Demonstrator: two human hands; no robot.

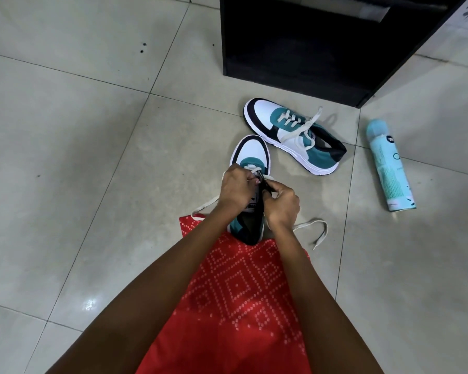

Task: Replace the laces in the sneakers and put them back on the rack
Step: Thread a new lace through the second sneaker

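A pale tiled floor (pixel 92 130) with dark grout lines carries everything. On it stand a black rack (pixel 308 49), a laced teal-and-white sneaker (pixel 289 133) tipped on its side, a second sneaker (pixel 251 155) upright, loose lace ends (pixel 318 228), and a light-blue spray can (pixel 389 166) lying flat.

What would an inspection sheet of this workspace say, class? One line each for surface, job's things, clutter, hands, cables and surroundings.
Surface: pale tiled floor, a few dark specks.
Job's things: near sneaker upright, partly laced, loose lace end on the floor; far sneaker tilted on its side, laced.
Clutter: spray can lying on the floor.
Hands: left hand and right hand both pinch the lace at the near sneaker's eyelets.
Cables: nothing seen.
Surroundings: black rack behind; red patterned garment below.
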